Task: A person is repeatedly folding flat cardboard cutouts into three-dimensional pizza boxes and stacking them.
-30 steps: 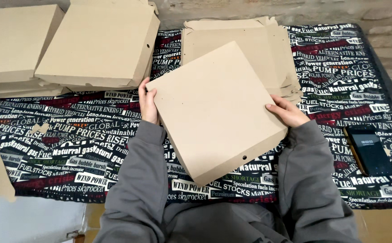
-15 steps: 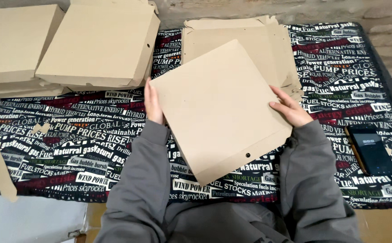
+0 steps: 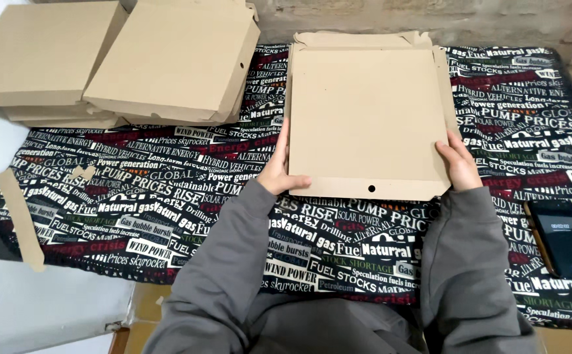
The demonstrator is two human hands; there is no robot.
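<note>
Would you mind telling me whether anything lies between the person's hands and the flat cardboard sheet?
Nothing visible does. The left hand and right hand already grip opposite edges of the cardboard sheet, which lies over the stack of flat blanks.

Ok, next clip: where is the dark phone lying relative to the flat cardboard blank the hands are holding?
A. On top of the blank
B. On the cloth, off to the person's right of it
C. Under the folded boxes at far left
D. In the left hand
B: the phone lies on the printed cloth, right of the flat cardboard blank and clear of the right hand.
</note>
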